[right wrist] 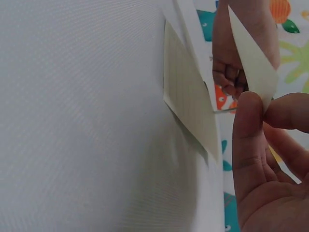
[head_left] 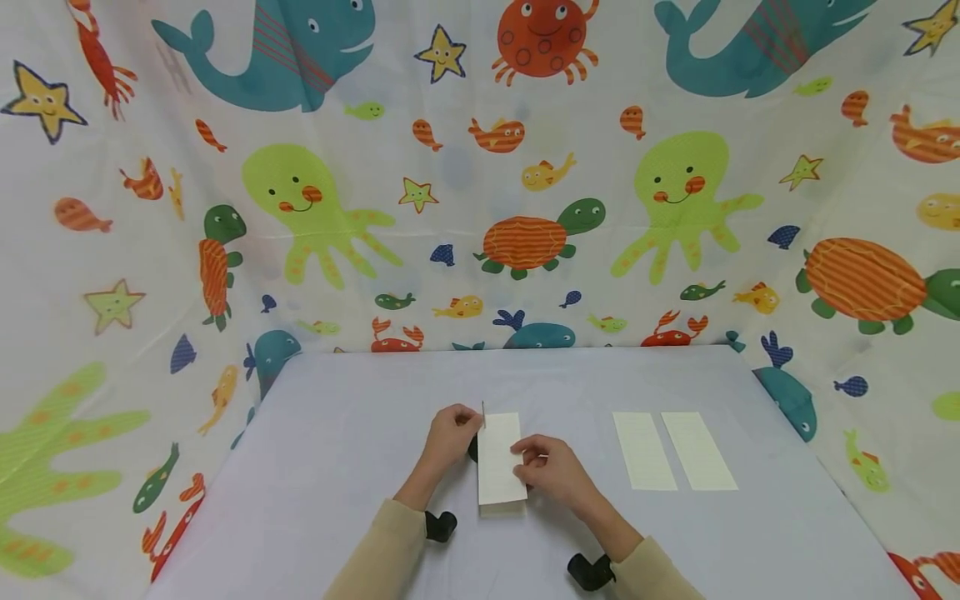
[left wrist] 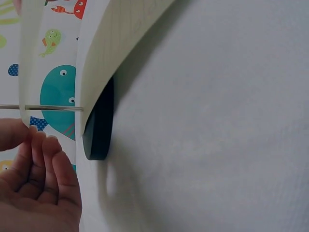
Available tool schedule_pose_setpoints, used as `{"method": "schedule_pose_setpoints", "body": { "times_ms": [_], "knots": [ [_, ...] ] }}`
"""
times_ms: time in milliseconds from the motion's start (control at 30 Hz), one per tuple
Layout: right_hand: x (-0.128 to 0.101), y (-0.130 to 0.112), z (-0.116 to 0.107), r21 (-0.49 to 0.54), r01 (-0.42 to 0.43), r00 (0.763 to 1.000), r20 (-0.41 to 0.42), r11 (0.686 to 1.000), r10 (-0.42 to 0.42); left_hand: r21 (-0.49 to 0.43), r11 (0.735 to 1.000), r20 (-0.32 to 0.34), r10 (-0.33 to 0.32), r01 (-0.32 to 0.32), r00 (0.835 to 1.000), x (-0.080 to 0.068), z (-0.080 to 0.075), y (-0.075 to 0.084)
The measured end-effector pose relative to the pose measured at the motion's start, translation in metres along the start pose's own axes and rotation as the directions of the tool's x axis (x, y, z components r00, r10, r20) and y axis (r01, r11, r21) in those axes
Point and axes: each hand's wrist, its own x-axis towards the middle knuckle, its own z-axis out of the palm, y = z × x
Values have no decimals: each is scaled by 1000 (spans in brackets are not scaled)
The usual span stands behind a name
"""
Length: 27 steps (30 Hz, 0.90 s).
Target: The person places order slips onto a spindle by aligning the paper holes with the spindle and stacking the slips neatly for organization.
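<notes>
A cream paper slip (head_left: 499,458) is between my two hands above the table. My left hand (head_left: 452,433) pinches its far left corner, beside a thin metal spike (left wrist: 55,108). In the left wrist view the spike shows on both sides of this slip. My right hand (head_left: 551,468) pinches the slip's right edge between thumb and finger, as the right wrist view shows. Below it, a second, lined slip (right wrist: 186,92) lies low over the spike's round dark base (left wrist: 100,128), hiding most of it.
Two more cream slips, a left one (head_left: 645,451) and a right one (head_left: 699,451), lie side by side on the white table (head_left: 360,392) to the right. A curtain (head_left: 450,217) printed with sea animals hangs behind and along both sides.
</notes>
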Motion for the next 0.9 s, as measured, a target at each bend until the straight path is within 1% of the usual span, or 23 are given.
{"method": "schedule_pose_setpoints", "body": {
  "times_ms": [100,167,300,400,533,700,900],
  "knots": [
    [5,18,2,-26,6,1000,-1,1000,-6,13,1000,-1,9,-9,1000,0,0,-3],
    [5,21,2,-35,4,1000,1,999,-4,24,999,5,28,-28,1000,1,0,-4],
    [5,23,3,-68,3,1000,9,998,-3,59,997,18,49,-50,999,2,0,-8],
    [4,22,4,-92,11,1000,14,996,-10,87,995,39,43,-47,998,3,1,-11],
    [2,23,5,-123,25,999,27,992,-22,115,991,60,60,-66,996,2,2,-15],
    [-1,26,7,-181,32,999,35,983,-26,140,986,64,78,-86,995,0,5,-17],
    [-1,31,8,-235,40,999,44,971,-31,157,984,71,78,-88,994,-2,7,-18]
  ]
}}
